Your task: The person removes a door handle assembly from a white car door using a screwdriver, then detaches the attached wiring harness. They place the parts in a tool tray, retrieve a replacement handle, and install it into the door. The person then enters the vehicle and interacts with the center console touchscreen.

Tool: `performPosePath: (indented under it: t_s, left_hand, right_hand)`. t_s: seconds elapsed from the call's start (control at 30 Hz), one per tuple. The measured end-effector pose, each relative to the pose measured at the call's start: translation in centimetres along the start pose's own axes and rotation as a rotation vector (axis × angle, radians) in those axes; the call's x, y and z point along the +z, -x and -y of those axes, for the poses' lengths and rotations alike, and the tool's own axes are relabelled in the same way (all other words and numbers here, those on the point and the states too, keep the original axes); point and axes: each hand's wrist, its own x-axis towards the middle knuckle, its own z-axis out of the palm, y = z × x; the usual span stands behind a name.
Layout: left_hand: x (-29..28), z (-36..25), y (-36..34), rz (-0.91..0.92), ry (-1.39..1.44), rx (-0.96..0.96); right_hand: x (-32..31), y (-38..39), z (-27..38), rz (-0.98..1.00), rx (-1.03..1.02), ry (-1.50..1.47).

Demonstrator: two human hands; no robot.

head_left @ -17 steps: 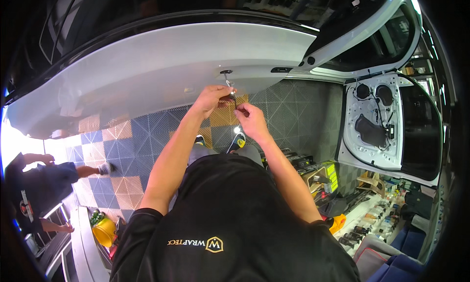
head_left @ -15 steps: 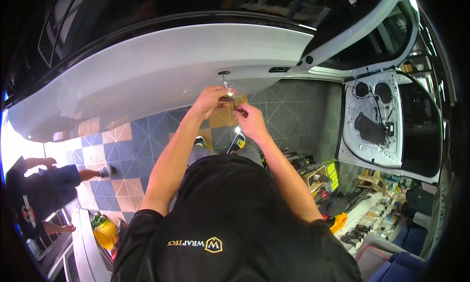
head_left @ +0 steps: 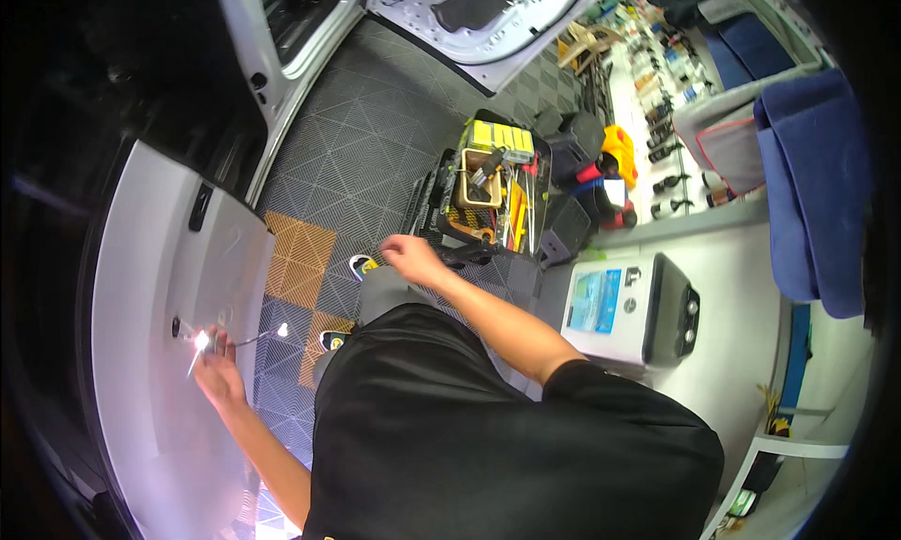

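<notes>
Against the pale car door panel (head_left: 150, 287) on the left, my left hand (head_left: 221, 369) has its fingers closed on a small lit lamp (head_left: 202, 341) beside a dark hole (head_left: 175, 327) in the panel. A thin dark wire (head_left: 258, 339) runs from these fingers to a second bright light (head_left: 283, 330) over the floor. Glare hides the lamp's shape. My right hand (head_left: 413, 258) is away from the door, above my shoe, with curled fingers near the tool cart. Whatever it holds, if anything, is hidden.
A black tool cart (head_left: 441, 197) carries a tan bin (head_left: 481, 179), yellow packs and long tools. A grey-and-black machine (head_left: 624, 305) stands to the right. Bottles line a white shelf (head_left: 648, 80). An open car door (head_left: 469, 33) reaches across at the far side.
My view has turned to the right, toward the cart. My hands, close together before, are now apart: the left stays by the panel hole with the lamp, the right has swung toward the cart.
</notes>
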Motion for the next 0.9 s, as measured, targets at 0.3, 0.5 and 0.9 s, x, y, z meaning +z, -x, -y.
performPosePath:
  t_s: [0.3, 0.5, 0.9]
  left_hand:
    - [2.0, -0.4, -0.5, -0.336, -0.105, 0.056]
    - [3.8, 0.2, 0.0, -0.102, 0.117, 0.122]
    - [6.1, 1.8, 0.9, -0.266, 0.052, 0.172]
  right_hand:
    - [-8.9, 4.1, -13.0, -0.250, 0.444, -0.039]
    - [-6.8, -1.5, -1.6, 0.564, 0.192, -0.293]
    - [15.5, -2.8, 18.9, 0.794, 0.400, -0.998]
